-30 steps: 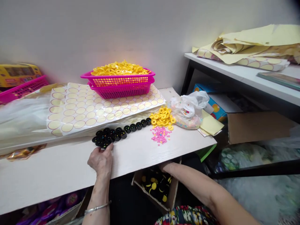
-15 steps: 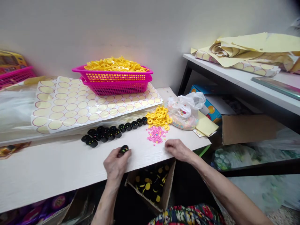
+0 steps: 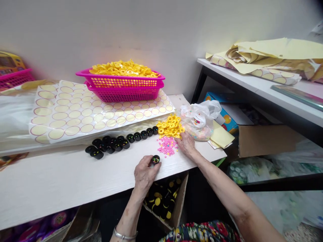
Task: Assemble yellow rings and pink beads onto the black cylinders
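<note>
My left hand (image 3: pixel 145 173) is closed around a small black cup (image 3: pixel 156 159), holding it upright near the table's front edge, with tiny coloured beads visible inside. At the right-hand edge of a heap of yellow plastic rings (image 3: pixel 169 125), my right hand (image 3: pixel 186 144) has its fingers drawn together; whatever is between the fingertips is hidden. Just left of that hand lies a scatter of small pink beads (image 3: pixel 167 146). More black cups (image 3: pixel 108 145) stand in a cluster to the left, and a row of them (image 3: pixel 143 134) runs up to the rings.
Two stacked pink baskets (image 3: pixel 126 92) piled with yellow rings stand on label sheets (image 3: pixel 75 114) at the back. A knotted plastic bag (image 3: pixel 199 117) sits right of the rings. Below the front edge is a carton (image 3: pixel 183 198) of black and yellow pieces. A higher table (image 3: pixel 252 80) stands right.
My left hand has carried the black cup to the right and tipped its opening more toward me. My right hand has moved forward from beside the pink beads to the yellow rings.
</note>
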Demonstrator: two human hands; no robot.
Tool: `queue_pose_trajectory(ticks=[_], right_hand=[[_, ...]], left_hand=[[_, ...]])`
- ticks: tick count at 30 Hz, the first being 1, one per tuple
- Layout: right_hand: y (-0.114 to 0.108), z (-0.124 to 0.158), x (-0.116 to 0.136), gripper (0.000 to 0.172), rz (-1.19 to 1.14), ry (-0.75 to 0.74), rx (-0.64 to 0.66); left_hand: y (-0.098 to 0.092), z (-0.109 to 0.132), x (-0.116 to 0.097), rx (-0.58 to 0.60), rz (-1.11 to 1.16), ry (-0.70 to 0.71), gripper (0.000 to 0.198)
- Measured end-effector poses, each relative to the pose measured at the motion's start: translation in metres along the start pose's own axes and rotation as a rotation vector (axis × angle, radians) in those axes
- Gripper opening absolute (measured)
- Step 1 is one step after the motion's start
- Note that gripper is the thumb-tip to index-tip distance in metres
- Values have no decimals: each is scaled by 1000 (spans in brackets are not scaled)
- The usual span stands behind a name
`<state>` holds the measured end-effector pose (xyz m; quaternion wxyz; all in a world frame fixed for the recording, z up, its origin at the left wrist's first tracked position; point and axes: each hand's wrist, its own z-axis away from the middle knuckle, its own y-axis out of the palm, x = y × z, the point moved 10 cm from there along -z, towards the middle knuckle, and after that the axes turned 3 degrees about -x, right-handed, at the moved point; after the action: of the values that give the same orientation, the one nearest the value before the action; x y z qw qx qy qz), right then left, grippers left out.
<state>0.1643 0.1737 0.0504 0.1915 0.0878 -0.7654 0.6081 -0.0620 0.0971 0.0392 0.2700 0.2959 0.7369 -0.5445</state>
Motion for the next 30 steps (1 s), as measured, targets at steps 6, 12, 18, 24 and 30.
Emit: queue_pose_trajectory(ticks=[6, 12, 18, 24, 30], right_hand=[[-2, 19, 7, 14, -249, -162, 50], [2, 50, 21, 10, -275, -365, 145], [10, 60, 29, 17, 17, -403, 137], [17, 60, 25, 14, 33, -278, 296], [14, 50, 15, 15, -50, -203, 325]], left_hand=[[-1, 3, -3, -2, 23, 31, 18], [0, 4, -5, 14, 61, 64, 15], [1, 5, -5, 29, 75, 59, 14], [2, 5, -5, 16, 84, 85, 15], [4, 5, -4, 31, 95, 88, 14]])
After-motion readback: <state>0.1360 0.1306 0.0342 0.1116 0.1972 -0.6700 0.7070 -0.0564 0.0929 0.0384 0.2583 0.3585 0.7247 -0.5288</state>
